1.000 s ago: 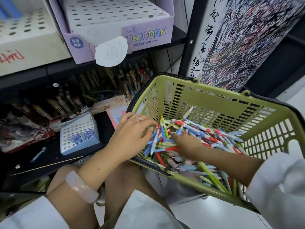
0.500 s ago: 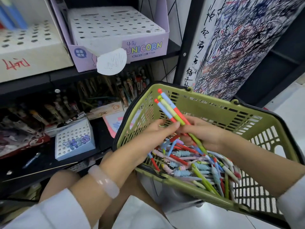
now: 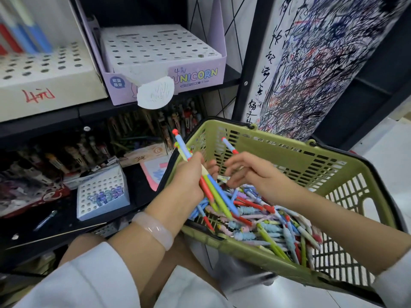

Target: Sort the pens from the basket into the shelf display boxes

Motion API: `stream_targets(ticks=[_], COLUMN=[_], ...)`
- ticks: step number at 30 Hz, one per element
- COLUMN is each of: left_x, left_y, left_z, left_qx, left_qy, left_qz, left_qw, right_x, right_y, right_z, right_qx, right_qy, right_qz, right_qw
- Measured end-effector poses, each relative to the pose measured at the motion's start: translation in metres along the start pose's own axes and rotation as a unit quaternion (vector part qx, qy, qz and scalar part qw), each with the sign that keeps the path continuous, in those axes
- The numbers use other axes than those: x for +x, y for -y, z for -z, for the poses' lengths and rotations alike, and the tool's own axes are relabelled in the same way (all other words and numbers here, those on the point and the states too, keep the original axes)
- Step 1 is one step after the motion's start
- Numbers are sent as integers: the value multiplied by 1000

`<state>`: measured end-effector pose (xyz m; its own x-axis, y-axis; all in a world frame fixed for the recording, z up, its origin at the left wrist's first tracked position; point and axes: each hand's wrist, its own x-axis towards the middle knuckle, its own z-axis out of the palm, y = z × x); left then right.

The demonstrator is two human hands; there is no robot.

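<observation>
A green plastic basket [image 3: 287,150] holds a heap of several coloured pens [image 3: 262,218]. My left hand [image 3: 189,181] grips a bunch of three pens [image 3: 211,190], red, green and blue, their capped ends pointing up past the basket's left rim. My right hand [image 3: 251,174] hovers over the heap and pinches a single blue pen with a red tip [image 3: 229,146]. On the upper shelf stands a purple UNICORN display box [image 3: 195,80] with a white holed insert. A cream holed box [image 3: 44,94] stands to its left.
On the lower shelf a small white holed box [image 3: 102,196] holds a few blue-topped pens. More pens stand in dark rows behind it [image 3: 89,147]. A scribbled white panel [image 3: 322,63] rises behind the basket. My knees are under the basket.
The bunch of pens passed from between both hands into my left hand alone and moved left. My right hand came away with one pen. The view tilted up toward the shelf.
</observation>
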<state>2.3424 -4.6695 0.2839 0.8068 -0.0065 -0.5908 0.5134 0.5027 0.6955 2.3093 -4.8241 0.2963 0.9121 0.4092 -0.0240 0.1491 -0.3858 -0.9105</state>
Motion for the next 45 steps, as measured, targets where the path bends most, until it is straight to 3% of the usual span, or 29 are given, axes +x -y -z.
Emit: stream_targets(ticks=[4, 8, 12, 17, 21, 27, 37, 40, 45], left_x=[-4, -13, -23, -41, -57, -78, -105, -109, -111], left_y=[1, -9, -30, -54, -74, -117, -207, -232, -248], left_z=[-1, -3, 5, 13, 15, 50, 133, 158, 183], left_qx=[29, 51, 47, 104, 107, 84, 79, 56, 28], left_qy=[78, 131, 96, 133, 158, 122, 1, -22, -52], left_qz=[18, -32, -98, -185, -238, -273, -418, -431, -424], left_qw=[996, 990, 990, 968, 952, 951, 905, 900, 904], right_x=[-7, -6, -6, 24, 64, 110, 195, 218, 246], right_y=[15, 25, 38, 55, 87, 142, 250, 265, 276], right_z=[-1, -7, 4, 6, -11, -41, -80, -101, -139], right_qx=[-102, -123, -40, 5, 69, 108, 92, 29, -118], right_qy=[68, 109, 67, -62, -52, -20, -172, -220, -226], right_qz=[68, 80, 99, 42, 22, 79, 207, 230, 236], right_qw=[990, 983, 992, 997, 996, 991, 959, 947, 938])
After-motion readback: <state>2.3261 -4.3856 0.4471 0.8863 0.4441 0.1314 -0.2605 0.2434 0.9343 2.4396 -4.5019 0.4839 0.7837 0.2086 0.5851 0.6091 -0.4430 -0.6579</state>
